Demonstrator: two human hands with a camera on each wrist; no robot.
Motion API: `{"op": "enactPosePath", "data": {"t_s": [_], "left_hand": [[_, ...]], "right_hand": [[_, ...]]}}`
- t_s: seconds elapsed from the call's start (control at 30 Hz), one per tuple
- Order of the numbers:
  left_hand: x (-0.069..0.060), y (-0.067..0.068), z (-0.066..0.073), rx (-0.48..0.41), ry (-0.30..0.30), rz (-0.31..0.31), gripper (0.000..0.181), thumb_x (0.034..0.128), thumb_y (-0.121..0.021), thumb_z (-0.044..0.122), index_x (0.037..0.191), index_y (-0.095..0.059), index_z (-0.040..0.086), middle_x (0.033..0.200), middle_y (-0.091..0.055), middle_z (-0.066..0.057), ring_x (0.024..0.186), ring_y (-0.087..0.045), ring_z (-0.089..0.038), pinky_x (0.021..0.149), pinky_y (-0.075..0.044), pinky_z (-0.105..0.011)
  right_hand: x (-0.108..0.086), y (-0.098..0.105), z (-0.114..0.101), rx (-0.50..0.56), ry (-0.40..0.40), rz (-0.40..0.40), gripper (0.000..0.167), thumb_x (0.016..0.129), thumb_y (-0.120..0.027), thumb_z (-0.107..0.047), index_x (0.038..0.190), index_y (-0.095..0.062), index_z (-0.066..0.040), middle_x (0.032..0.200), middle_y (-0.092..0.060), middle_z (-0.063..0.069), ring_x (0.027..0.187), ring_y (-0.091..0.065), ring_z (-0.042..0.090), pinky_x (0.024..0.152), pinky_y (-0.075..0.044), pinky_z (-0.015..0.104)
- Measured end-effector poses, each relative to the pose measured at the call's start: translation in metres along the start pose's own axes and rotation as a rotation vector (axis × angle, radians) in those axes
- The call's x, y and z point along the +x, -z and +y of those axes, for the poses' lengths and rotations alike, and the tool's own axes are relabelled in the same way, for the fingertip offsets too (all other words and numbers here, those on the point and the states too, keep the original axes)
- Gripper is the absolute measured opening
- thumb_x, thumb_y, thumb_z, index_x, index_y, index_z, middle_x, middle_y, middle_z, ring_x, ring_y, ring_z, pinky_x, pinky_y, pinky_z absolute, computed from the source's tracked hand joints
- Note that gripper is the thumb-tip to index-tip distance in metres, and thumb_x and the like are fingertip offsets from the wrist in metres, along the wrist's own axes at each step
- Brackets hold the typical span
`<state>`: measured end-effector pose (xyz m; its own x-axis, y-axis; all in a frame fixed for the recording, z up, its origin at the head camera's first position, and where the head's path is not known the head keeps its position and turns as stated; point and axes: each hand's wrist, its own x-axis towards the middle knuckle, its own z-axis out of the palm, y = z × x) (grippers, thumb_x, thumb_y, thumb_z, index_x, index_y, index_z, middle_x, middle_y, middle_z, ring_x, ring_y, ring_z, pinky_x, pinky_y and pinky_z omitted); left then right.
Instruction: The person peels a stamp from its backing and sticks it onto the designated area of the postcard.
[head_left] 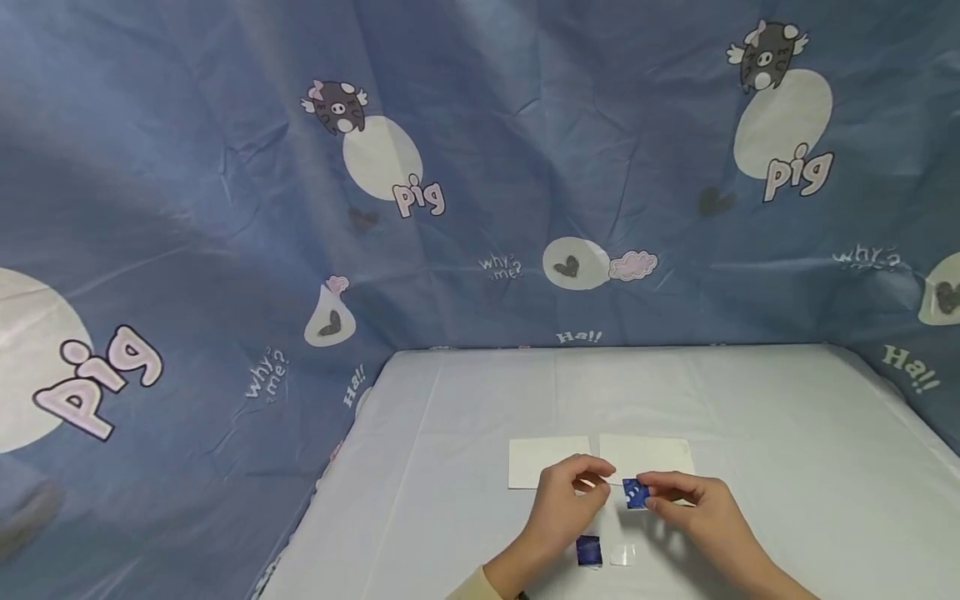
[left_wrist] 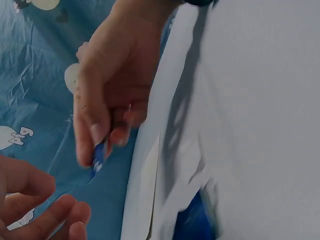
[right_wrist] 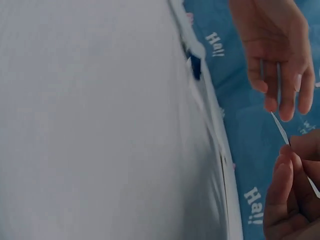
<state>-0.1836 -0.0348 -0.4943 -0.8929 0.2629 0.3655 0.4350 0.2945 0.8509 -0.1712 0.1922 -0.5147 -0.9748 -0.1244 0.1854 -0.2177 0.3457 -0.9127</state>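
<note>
Left hand (head_left: 566, 500): curving loosely, fingertips parting
Right hand (head_left: 693, 504): pinching blue square (head_left: 634, 493)
Progress: I'm judging one lifted; near dark-blue square (head_left: 589, 551), clear piece (head_left: 622, 555) lying untouched

blue cloth (head_left: 517, 150) reads "pig", "why me?" and "ha!!"

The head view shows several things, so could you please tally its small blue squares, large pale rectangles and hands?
Small blue squares: 2
Large pale rectangles: 2
Hands: 2
Total: 6
</note>
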Motion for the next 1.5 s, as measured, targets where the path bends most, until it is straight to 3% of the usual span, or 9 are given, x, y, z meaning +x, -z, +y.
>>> {"op": "enactPosePath", "data": {"t_s": [0.17,0.4,0.53,0.67,0.83,1.03,1.23,1.37,1.5], "left_hand": [[0.016,0.005,-0.005,0.14,-0.042,-0.045,0.024,0.0874,-0.073,0.001,0.108,-0.075,0.014,0.103,-0.071,0.009,0.094,-0.067,-0.012,0.078,-0.056,-0.028],[0.031,0.008,-0.015,0.275,-0.055,-0.092,0.026,0.0888,-0.072,0.005,0.113,-0.075,0.014,0.111,-0.071,0.007,0.105,-0.064,-0.012,0.086,-0.053,-0.027],[0.038,0.011,-0.022,0.351,-0.045,-0.124,0.029,0.0907,-0.07,0.009,0.118,-0.074,0.016,0.121,-0.069,0.006,0.116,-0.061,-0.012,0.096,-0.05,-0.033],[0.045,0.012,-0.027,0.432,-0.077,-0.179,0.032,0.0926,-0.069,0.012,0.124,-0.071,0.018,0.126,-0.067,0.007,0.121,-0.059,-0.011,0.103,-0.045,-0.035],[0.054,0.012,-0.028,0.511,-0.095,-0.238,0.033,0.0942,-0.069,0.015,0.128,-0.069,0.017,0.129,-0.066,0.006,0.123,-0.057,-0.01,0.103,-0.045,-0.032],[0.061,0.01,-0.032,0.561,-0.104,-0.265,0.032,0.0954,-0.067,0.018,0.128,-0.07,0.016,0.127,-0.067,0.006,0.121,-0.059,-0.009,0.101,-0.046,-0.029],[0.071,0.008,-0.036,0.663,-0.119,-0.347,0.041,0.0949,-0.068,0.021,0.135,-0.065,0.018,0.135,-0.062,0.008,0.12,-0.056,-0.008,0.1,-0.047,-0.027],[0.075,0.006,-0.036,0.74,-0.118,-0.403,0.045,0.0945,-0.068,0.026,0.139,-0.062,0.02,0.14,-0.059,0.005,0.125,-0.054,-0.012,0.101,-0.046,-0.029],[0.075,0.005,-0.035,0.784,-0.079,-0.447,0.048,0.0945,-0.067,0.03,0.141,-0.06,0.024,0.144,-0.056,0.002,0.133,-0.049,-0.022,0.105,-0.044,-0.037]], "right_hand": [[0.006,0.011,0.005,-0.104,0.01,0.01,0.024,0.084,-0.083,-0.018,0.108,-0.079,-0.019,0.088,-0.074,-0.009,0.081,-0.065,0.009,0.065,-0.047,0.025],[0.017,0.027,0.004,-0.133,-0.032,-0.01,0.023,0.083,-0.082,-0.013,0.106,-0.079,-0.019,0.09,-0.075,-0.007,0.081,-0.063,0.011,0.059,-0.047,0.026],[0.023,0.033,0.004,-0.155,-0.011,-0.019,0.023,0.084,-0.081,-0.013,0.105,-0.079,-0.02,0.092,-0.075,-0.008,0.082,-0.064,0.011,0.063,-0.05,0.026],[0.027,0.038,0.006,-0.189,0.015,-0.017,0.023,0.083,-0.082,-0.013,0.105,-0.079,-0.02,0.093,-0.075,-0.009,0.082,-0.065,0.01,0.066,-0.052,0.027],[0.032,0.043,0.01,-0.215,0.021,-0.02,0.023,0.082,-0.082,-0.014,0.104,-0.079,-0.023,0.095,-0.075,-0.01,0.082,-0.065,0.01,0.065,-0.053,0.028],[0.038,0.048,0.01,-0.216,0.022,-0.041,0.023,0.083,-0.082,-0.015,0.105,-0.079,-0.021,0.095,-0.075,-0.007,0.082,-0.065,0.011,0.061,-0.053,0.027],[0.048,0.053,0.008,-0.286,0.057,-0.024,0.023,0.083,-0.082,-0.011,0.103,-0.079,-0.021,0.09,-0.073,-0.01,0.084,-0.064,0.008,0.067,-0.054,0.026],[0.053,0.055,0.008,-0.327,0.071,-0.017,0.024,0.082,-0.081,-0.009,0.103,-0.079,-0.021,0.087,-0.072,-0.012,0.083,-0.064,0.007,0.068,-0.054,0.026],[0.058,0.057,0.01,-0.37,0.086,-0.032,0.024,0.081,-0.081,-0.008,0.103,-0.08,-0.02,0.083,-0.071,-0.014,0.081,-0.064,0.007,0.067,-0.05,0.026]]}}
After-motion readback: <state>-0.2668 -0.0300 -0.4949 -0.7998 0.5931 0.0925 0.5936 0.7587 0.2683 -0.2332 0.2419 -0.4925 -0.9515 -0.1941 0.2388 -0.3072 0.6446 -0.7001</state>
